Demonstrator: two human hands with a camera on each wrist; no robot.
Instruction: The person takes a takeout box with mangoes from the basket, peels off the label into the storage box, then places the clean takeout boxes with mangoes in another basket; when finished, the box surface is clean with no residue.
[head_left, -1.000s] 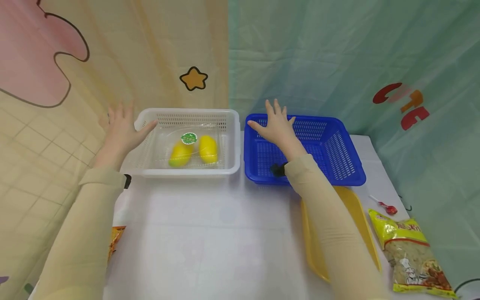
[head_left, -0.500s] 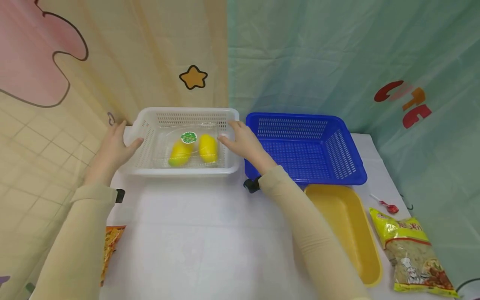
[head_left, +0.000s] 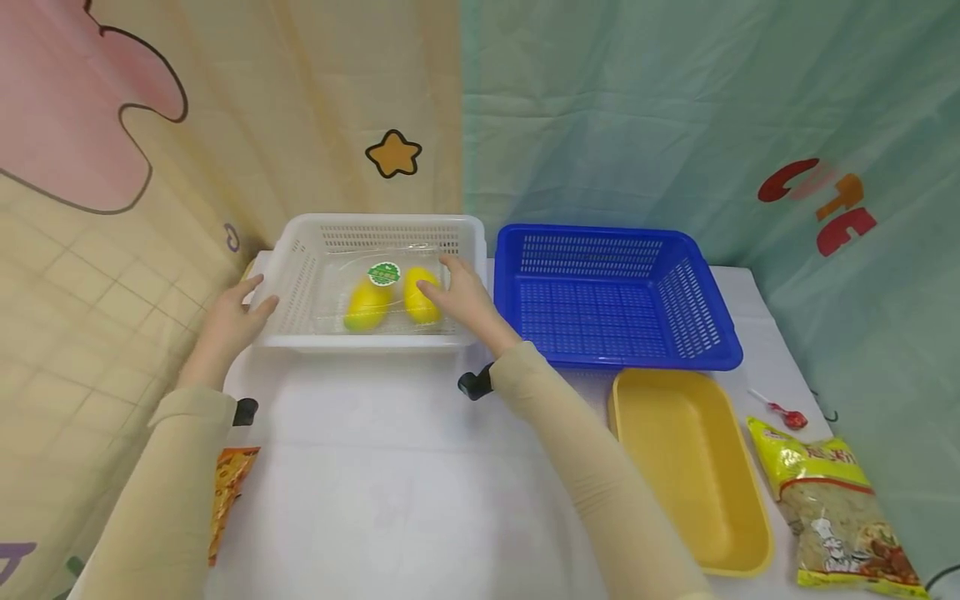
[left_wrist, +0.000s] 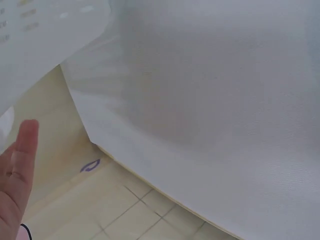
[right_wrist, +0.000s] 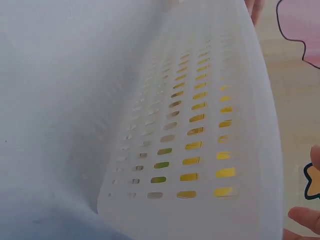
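Note:
A white perforated basket (head_left: 390,341) stands at the back left of the table, holding a clear plastic box (head_left: 327,287) with a green label. Two yellow mangoes (head_left: 367,305) show through the box. My left hand (head_left: 225,329) is at the basket's left side, thumb and fingers apart; whether it touches the rim is unclear. In the left wrist view, the left fingers (left_wrist: 26,145) extend beside the basket. Over the basket's right part reaches my right hand (head_left: 468,298), its thumb near the right mango, fingers spread. The right wrist view shows mostly the basket wall (right_wrist: 240,210), with fingertips at the right edge.
Right of the white basket stands a blue basket (head_left: 600,361). A yellow tray (head_left: 690,475) lies before it. Farther right are a red lollipop (head_left: 791,417) and a yellow-clear food bag (head_left: 840,508). An orange snack packet (head_left: 231,492) lies partly behind the left forearm. Curtains border the table.
My right hand has moved left from above the blue basket to the white basket's right part. My left hand has come down and nearer, beside the basket's left rim. The baskets stay put.

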